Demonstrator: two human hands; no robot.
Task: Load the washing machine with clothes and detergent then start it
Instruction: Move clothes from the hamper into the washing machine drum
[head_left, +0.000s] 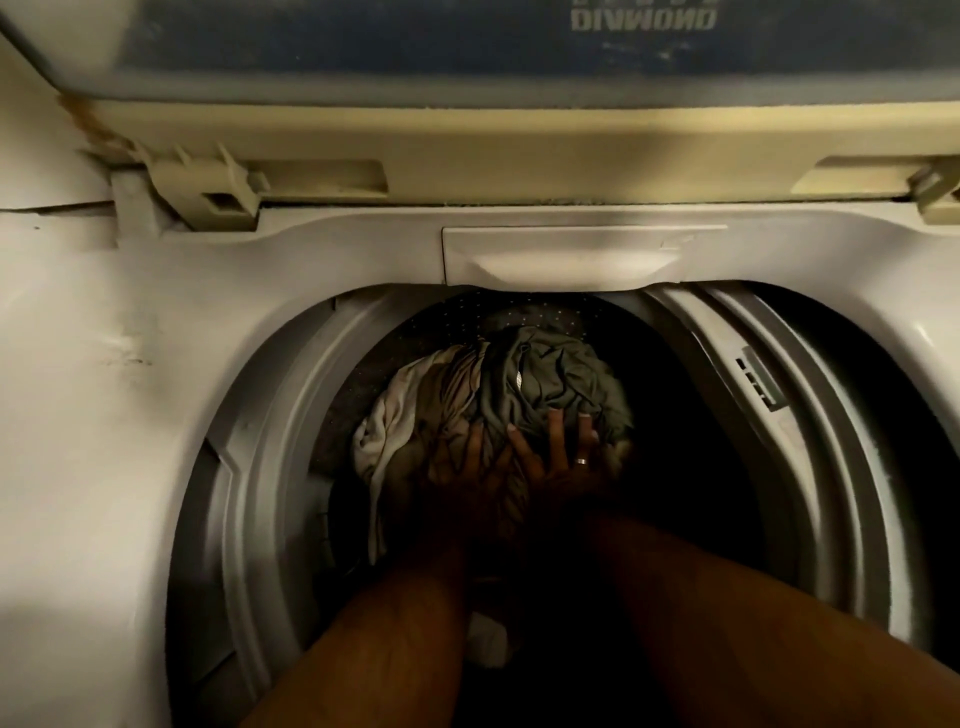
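Fingers (556, 431) of both hands spread flat on clothes (519, 384) down in drum (415, 332); left hand (467, 467), right hand (566, 462) w/ ring. Lid (467, 52) up behind, drawer (571, 254) at rim. Forearms block drum front.

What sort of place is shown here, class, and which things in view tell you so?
Probably a home laundry spot: the open round tub of a white top-loading washing machine, its raised lid, and both hands pressing a bundle of grey and beige clothes down inside.

Cream wall (26, 119) at upper left; brownish grime streak (92, 123) running along its lower edge.
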